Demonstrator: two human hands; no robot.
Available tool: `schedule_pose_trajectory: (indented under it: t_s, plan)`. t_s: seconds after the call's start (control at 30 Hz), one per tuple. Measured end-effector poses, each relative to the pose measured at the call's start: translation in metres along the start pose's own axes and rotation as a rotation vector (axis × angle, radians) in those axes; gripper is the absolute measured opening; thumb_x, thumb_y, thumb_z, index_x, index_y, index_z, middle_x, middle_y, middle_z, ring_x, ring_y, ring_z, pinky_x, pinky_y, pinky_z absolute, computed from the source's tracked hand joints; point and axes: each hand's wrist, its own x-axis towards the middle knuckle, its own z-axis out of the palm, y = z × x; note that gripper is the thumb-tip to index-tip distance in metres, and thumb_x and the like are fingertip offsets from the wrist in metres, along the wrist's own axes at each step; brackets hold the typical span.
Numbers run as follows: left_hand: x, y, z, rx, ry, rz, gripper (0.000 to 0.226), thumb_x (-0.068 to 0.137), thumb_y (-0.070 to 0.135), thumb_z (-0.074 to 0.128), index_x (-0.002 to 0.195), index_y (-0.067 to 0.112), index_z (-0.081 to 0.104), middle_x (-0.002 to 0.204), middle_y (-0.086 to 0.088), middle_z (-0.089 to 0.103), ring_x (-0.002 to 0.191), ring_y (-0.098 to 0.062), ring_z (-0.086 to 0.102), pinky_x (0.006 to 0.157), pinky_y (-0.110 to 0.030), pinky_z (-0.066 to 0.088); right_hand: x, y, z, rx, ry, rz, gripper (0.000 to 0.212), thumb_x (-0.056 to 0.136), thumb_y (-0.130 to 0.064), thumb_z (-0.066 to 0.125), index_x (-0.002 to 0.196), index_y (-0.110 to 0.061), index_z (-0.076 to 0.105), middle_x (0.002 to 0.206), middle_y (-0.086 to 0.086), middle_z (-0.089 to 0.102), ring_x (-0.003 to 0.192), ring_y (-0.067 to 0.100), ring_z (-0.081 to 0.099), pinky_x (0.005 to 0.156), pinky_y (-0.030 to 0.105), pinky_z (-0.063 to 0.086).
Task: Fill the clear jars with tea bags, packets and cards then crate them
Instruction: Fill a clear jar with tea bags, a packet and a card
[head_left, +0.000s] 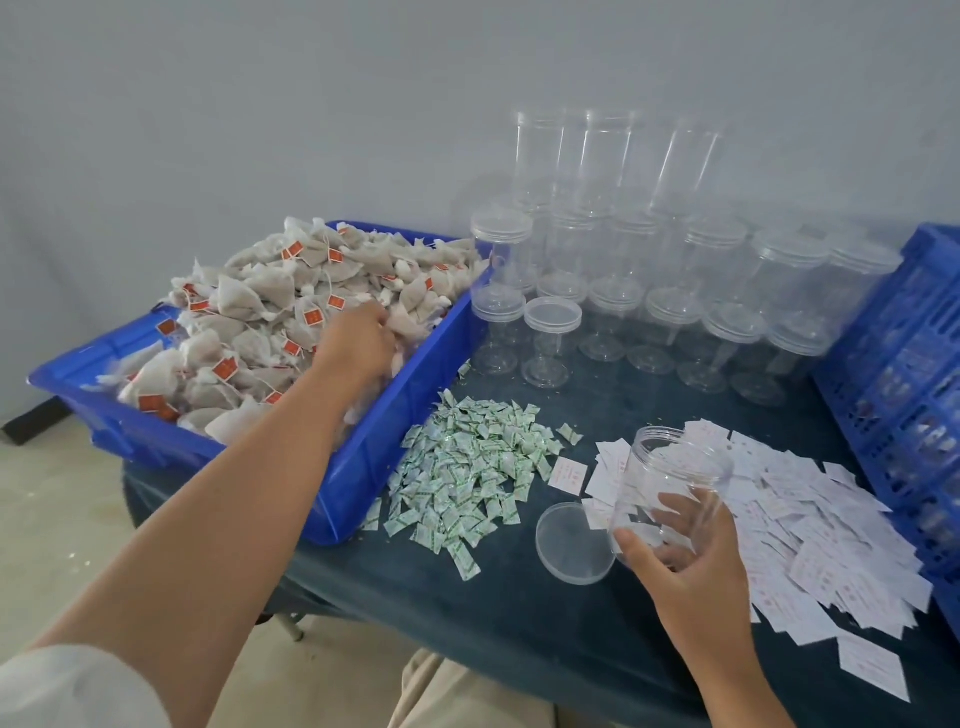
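Note:
A blue tray (353, 483) at the left is heaped with grey tea bags (260, 312) with red tags. My left hand (358, 338) reaches into the heap, fingers buried among the bags. My right hand (675, 545) holds an open, empty clear jar (670, 478), tilted, above the table near the front. Its clear lid (569, 543) lies flat just left of it. A pile of green-and-white packets (467, 467) lies between tray and jar. White cards (810, 525) are spread out to the right.
Several lidded clear jars (649, 270) stand stacked at the back of the dark blue table (493, 613). A blue slatted crate (904, 395) stands at the right edge. The tray overhangs the table's left edge.

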Motion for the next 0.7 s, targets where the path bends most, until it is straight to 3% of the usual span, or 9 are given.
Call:
schedule_pose_trajectory:
  t_s: [0.1, 0.23, 0.3, 0.4, 0.5, 0.57, 0.7]
  plan:
    - [0.0, 0.006, -0.03, -0.205, 0.143, -0.057, 0.008, 0.098, 0.023, 0.06, 0.105, 0.02, 0.061, 0.089, 0.001, 0.068, 0.079, -0.023, 0.067, 0.06, -0.035, 0.05, 0.0, -0.001, 0.0, 0.003, 0.003, 0.005, 0.074, 0.064, -0.06, 0.086, 0.128, -0.053, 0.049, 0.126, -0.034, 0.062, 0.116, -0.007, 0.064, 0.081, 0.023, 0.054]
    - [-0.012, 0.017, -0.055, -0.286, 0.045, -0.064, 0.01, 0.093, 0.028, 0.062, 0.097, 0.021, 0.056, 0.088, -0.004, 0.07, 0.075, -0.024, 0.065, 0.064, -0.04, 0.053, 0.002, -0.005, 0.0, -0.014, -0.003, 0.011, 0.074, 0.066, -0.067, 0.093, 0.123, -0.055, 0.048, 0.123, -0.039, 0.06, 0.105, 0.0, 0.069, 0.074, 0.017, 0.052]
    - [-0.025, 0.025, -0.059, -0.312, -0.022, -0.057, 0.01, 0.093, 0.029, 0.068, 0.093, 0.022, 0.06, 0.09, -0.004, 0.07, 0.071, -0.02, 0.06, 0.063, -0.034, 0.05, 0.002, -0.004, 0.001, -0.019, -0.017, 0.004, 0.067, 0.067, -0.061, 0.091, 0.119, -0.062, 0.048, 0.123, -0.041, 0.06, 0.102, 0.0, 0.07, 0.076, 0.019, 0.052]
    - [-0.049, 0.044, -0.06, -0.47, -0.102, -0.023, 0.012, 0.093, 0.025, 0.073, 0.101, 0.025, 0.065, 0.094, 0.002, 0.076, 0.073, -0.011, 0.07, 0.059, -0.024, 0.051, 0.0, -0.004, 0.002, -0.031, -0.052, -0.009, 0.07, 0.062, -0.057, 0.09, 0.119, -0.061, 0.05, 0.124, -0.033, 0.065, 0.093, 0.008, 0.074, 0.079, 0.026, 0.055]
    - [-0.077, 0.075, -0.056, -0.621, -0.244, 0.106, 0.02, 0.094, 0.015, 0.072, 0.109, 0.027, 0.067, 0.098, 0.009, 0.079, 0.09, -0.009, 0.075, 0.074, -0.026, 0.056, -0.002, -0.005, 0.003, -0.1, -0.123, -0.056, 0.076, 0.06, -0.065, 0.09, 0.123, -0.05, 0.051, 0.121, -0.026, 0.068, 0.091, 0.009, 0.073, 0.076, 0.02, 0.056]
    - [-0.095, 0.099, -0.052, -0.638, -0.381, 0.239, 0.019, 0.094, 0.013, 0.073, 0.108, 0.026, 0.071, 0.097, 0.01, 0.08, 0.09, -0.008, 0.076, 0.084, -0.031, 0.059, -0.003, -0.007, 0.003, -0.155, -0.163, -0.101, 0.078, 0.06, -0.067, 0.09, 0.124, -0.052, 0.049, 0.123, -0.027, 0.065, 0.101, 0.005, 0.07, 0.078, 0.016, 0.054]
    - [-0.119, 0.146, -0.047, -0.492, -0.684, 0.45, 0.014, 0.094, 0.017, 0.077, 0.102, 0.027, 0.071, 0.091, 0.01, 0.08, 0.079, -0.004, 0.074, 0.073, -0.022, 0.059, -0.005, -0.009, 0.002, -0.211, -0.214, -0.161, 0.086, 0.063, -0.066, 0.093, 0.133, -0.053, 0.044, 0.128, -0.031, 0.06, 0.121, 0.001, 0.062, 0.09, 0.011, 0.051]
